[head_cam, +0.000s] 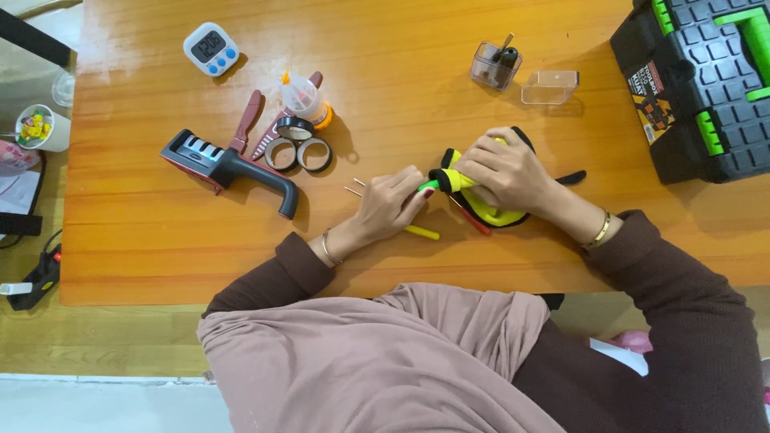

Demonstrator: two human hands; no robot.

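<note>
**Both hands busy on the yellow-and-black pouch near the front edge**

Here we are over the wooden table (160, 256), and the right hand (505, 172) is pressed down on a yellow-and-black pouch (481, 210), clenched around its bunched end, which looks like a way to pin it so it cannot slide. The left hand (393, 204) comes in from the side, fingers pinched on a slim green-tipped stick (429, 185) at the pouch's mouth; steadying with one hand and feeding with the other, by the look of it. A yellow stick (423, 232) lies loose just beside that hand, and thin pale sticks (354, 188) poke out beyond the knuckles.

Towards the left edge sit a black-handled tool (228, 168), red pliers (245, 122), tape rolls (298, 148) and a small squeeze bottle (305, 98), all apart from the hands. A timer (210, 48) rests near the far edge, two clear boxes (521, 74) further right, and a black-and-green toolbox (698, 80) fills the far right corner.
</note>
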